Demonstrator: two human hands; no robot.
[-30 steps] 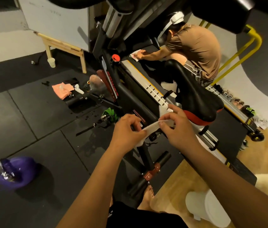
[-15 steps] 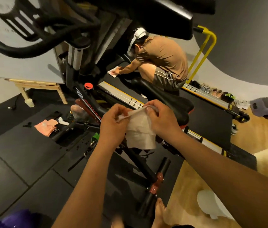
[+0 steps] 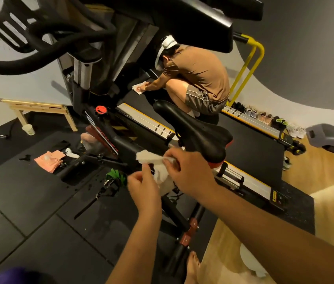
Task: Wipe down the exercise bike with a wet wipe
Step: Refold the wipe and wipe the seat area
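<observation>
Holding the wet wipe (image 3: 159, 171) up over the exercise bike (image 3: 122, 143), we pinch its upper edge in our right hand (image 3: 190, 171), just beside the black saddle (image 3: 201, 134), while our left hand (image 3: 143, 187) pinches a lower fold from the side. Both hands are clamped on the crumpled white sheet and sit close together, with the wipe hanging between them. Beyond the saddle a second person (image 3: 201, 74) crouches on the treadmill (image 3: 250, 144), pressing a cloth (image 3: 138, 88) to its belt.

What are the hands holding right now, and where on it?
Both hold the wet wipe: the right hand pinches its upper edge, the left hand pinches its left side.
</observation>
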